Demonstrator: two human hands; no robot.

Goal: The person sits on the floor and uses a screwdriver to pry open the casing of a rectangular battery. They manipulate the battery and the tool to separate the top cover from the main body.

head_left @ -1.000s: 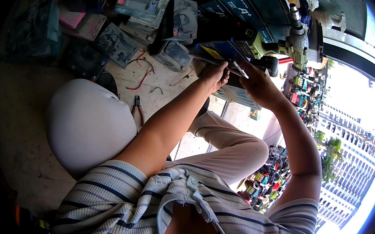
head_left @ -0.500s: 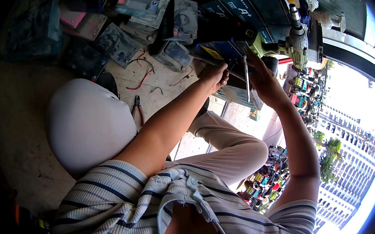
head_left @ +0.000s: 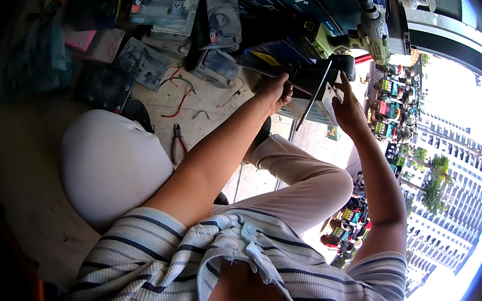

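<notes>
A dark box-shaped battery (head_left: pixel 285 60) with a yellow label stands in front of me. My left hand (head_left: pixel 276 94) is closed at its near side, by a long dark edge or bar; what lies inside the fingers is hidden. My right hand (head_left: pixel 350 111) is at the right end, its forefinger stretched up to a black rounded part (head_left: pixel 345 66) and its thumb apart. Between my hands, a thin metal rod (head_left: pixel 315 95) slants across the dark case; its upper end is near the black part. Beyond them lies a green cordless power tool (head_left: pixel 348 43).
Several dusty used batteries (head_left: pixel 223 22) crowd the far left. On the tiled floor lie red and black wire pieces (head_left: pixel 183 102) and pliers (head_left: pixel 180 141). More boxed batteries (head_left: pixel 292 2) are stacked at the back. Parked scooters (head_left: pixel 388 108) stand outside on the right.
My right hand has shifted slightly down and right, its fingers now away from the rod. The rod leans the other way. My left hand stays closed in nearly the same place.
</notes>
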